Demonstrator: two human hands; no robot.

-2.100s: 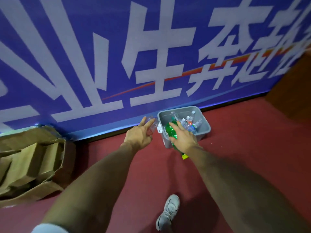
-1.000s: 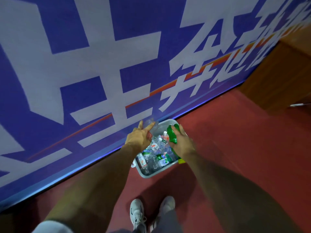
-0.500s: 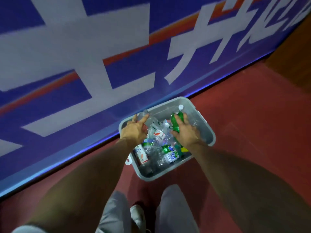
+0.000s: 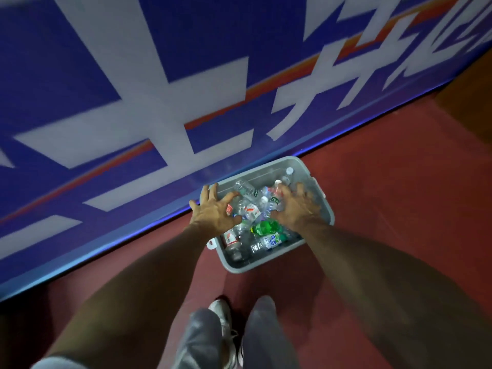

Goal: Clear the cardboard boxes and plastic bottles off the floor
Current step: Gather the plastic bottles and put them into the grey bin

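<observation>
A grey plastic bin [image 4: 328,209] stands on the red floor against a blue banner wall, filled with several clear plastic bottles [image 4: 250,210]. A green bottle [image 4: 265,227] lies on top of the pile near the bin's front. My left hand [image 4: 215,211] hovers over the bin's left side with fingers spread and nothing in it. My right hand [image 4: 296,209] is spread over the right side, also holding nothing. Both palms face down just above the bottles.
The blue banner wall [image 4: 159,102] with white characters runs diagonally behind the bin. Red floor [image 4: 399,195] stretches to the right. My grey trouser legs and a white shoe [image 4: 221,310] are just in front of the bin. A brown wooden panel [image 4: 474,83] is at the far right.
Both hands carried bottles to the bin: the left a clear one, the right a green one. Both bottles now lie in the bin, and both hands have opened.
</observation>
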